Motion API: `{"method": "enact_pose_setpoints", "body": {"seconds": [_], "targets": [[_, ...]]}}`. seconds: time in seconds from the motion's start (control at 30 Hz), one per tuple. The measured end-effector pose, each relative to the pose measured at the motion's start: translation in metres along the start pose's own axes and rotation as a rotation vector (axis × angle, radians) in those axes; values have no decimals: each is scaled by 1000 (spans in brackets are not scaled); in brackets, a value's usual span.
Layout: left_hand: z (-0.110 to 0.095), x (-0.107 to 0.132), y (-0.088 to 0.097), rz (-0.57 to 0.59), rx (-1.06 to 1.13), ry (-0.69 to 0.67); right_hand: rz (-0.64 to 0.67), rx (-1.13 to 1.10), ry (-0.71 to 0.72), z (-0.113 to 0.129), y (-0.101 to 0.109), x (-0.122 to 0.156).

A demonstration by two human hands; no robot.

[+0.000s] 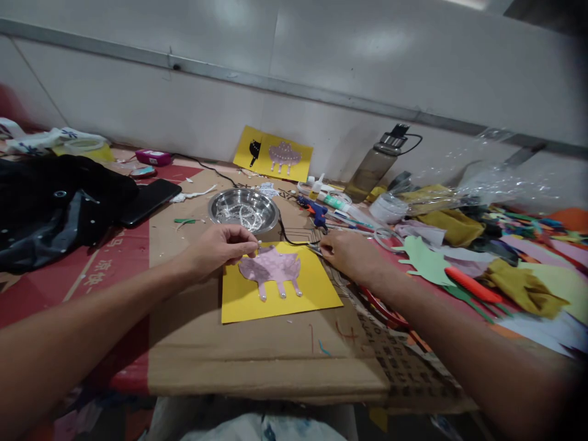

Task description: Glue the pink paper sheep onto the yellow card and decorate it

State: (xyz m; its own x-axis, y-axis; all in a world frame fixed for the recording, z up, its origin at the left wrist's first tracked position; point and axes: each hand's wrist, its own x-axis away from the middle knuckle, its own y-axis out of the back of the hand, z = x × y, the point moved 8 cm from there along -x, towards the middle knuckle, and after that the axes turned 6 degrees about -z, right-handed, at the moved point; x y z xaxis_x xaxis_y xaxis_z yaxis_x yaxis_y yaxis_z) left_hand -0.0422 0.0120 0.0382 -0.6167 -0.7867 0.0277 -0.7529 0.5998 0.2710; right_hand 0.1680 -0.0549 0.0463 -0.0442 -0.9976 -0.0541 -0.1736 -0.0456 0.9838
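Note:
A yellow card [316, 288] lies flat on the cardboard, bearing a pink cut-out shape [275, 264] with three legs, each ending in a pearl bead. Over the card's upper left edge, my left hand [225, 248] is closed in a pinch on a tiny whitish bead [260, 244]. My right hand [346, 252] rests at the card's upper right corner, its fingers closed around a thin metal tool [315, 248] whose kind is mostly hidden. Just behind my left hand stands a steel bowl [215, 211] with strings of pearl beads [248, 215] inside.
Behind the bowl, a finished-looking yellow card [243, 147] leans on the wall. A blue glue gun [316, 211], glue bottle [316, 187] and dark water bottle [374, 165] stand at back right. Felt scraps [427, 260] crowd the right; a phone [151, 202] and black cloth [59, 208] lie left.

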Motion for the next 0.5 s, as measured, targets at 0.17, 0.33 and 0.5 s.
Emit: {"method": "enact_pose_setpoints", "body": {"seconds": [0.17, 0.33, 0.5], "targets": [[0, 1, -1, 1, 28, 26, -16, -138, -3, -6, 1, -1], [-1, 0, -1, 1, 14, 12, 51, -127, 68, -5, -6, -15], [-1, 0, 0, 5, -1, 8, 196, -114, 157, -5, -18, -32]]}}
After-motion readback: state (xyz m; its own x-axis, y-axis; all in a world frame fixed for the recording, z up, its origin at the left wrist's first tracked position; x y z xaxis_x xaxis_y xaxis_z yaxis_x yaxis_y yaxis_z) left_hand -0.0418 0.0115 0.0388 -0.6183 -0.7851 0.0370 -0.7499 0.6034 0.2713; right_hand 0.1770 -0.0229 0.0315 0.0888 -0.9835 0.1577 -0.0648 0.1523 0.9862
